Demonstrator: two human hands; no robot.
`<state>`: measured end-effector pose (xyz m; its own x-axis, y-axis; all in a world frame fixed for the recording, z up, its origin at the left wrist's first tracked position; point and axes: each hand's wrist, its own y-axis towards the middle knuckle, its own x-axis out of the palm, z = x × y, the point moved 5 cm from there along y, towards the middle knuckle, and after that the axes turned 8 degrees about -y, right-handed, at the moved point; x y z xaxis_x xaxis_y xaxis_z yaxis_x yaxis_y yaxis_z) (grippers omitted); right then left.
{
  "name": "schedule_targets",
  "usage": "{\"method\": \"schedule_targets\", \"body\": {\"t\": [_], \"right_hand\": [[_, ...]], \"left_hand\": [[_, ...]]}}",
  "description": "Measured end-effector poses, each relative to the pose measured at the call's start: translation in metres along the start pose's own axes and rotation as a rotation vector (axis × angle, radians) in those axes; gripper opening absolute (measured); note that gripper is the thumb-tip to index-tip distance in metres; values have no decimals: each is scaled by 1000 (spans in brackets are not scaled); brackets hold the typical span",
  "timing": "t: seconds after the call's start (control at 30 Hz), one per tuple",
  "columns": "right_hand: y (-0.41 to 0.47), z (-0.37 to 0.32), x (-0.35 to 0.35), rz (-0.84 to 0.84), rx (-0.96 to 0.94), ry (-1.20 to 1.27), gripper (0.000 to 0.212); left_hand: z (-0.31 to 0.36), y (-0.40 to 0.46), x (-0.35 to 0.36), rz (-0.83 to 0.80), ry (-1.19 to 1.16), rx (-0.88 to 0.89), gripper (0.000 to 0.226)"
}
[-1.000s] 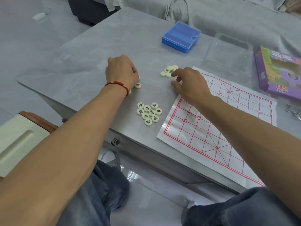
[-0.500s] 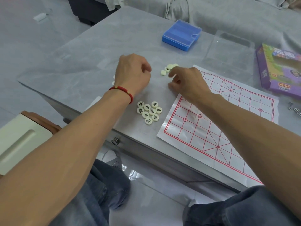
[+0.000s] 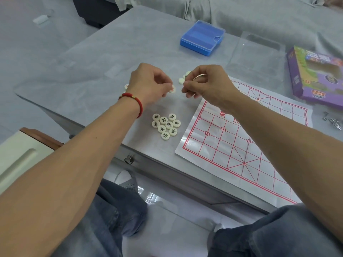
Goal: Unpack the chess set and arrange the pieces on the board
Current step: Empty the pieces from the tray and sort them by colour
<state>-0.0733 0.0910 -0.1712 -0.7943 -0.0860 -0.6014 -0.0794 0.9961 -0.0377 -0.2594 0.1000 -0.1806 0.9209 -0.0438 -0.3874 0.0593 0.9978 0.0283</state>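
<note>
A white sheet board with red grid lines (image 3: 241,145) lies on the grey table (image 3: 92,67) at the right. Several cream round pieces with black characters (image 3: 166,126) sit in a cluster left of the board. My left hand (image 3: 148,83), red cord at the wrist, pinches a cream piece with a red mark (image 3: 172,89) just above the table. My right hand (image 3: 206,80) is raised beside it with fingers curled, pinching a piece that shows only edge-on. A few blank-faced pieces (image 3: 182,78) lie behind my hands. One red-marked piece (image 3: 126,86) peeks out left of my left wrist.
A blue plastic box (image 3: 202,38) stands at the back of the table, a clear lid (image 3: 258,58) to its right. A purple carton (image 3: 315,75) lies at the far right, small metal parts (image 3: 334,123) below it. A cream chair (image 3: 16,160) is at my left.
Both hands have lifted off the table and come together near the middle. My left hand moved right from the red-marked pieces and now holds one. My right hand rose from the blank pieces.
</note>
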Motion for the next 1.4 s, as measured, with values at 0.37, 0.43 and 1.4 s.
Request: {"method": "schedule_targets", "body": {"t": [0.37,0.43,1.4], "right_hand": [[9,21,-10,109,45,-315,13],[11,23,-10,123,39,-329,13],[6,-1,4,-90,8,114,20]], "left_hand": [[-4,5,-25,-191,542,147,17],[-5,6,-22,-201,582,168,17],[0,-1,1,-98,25,82,10]]}}
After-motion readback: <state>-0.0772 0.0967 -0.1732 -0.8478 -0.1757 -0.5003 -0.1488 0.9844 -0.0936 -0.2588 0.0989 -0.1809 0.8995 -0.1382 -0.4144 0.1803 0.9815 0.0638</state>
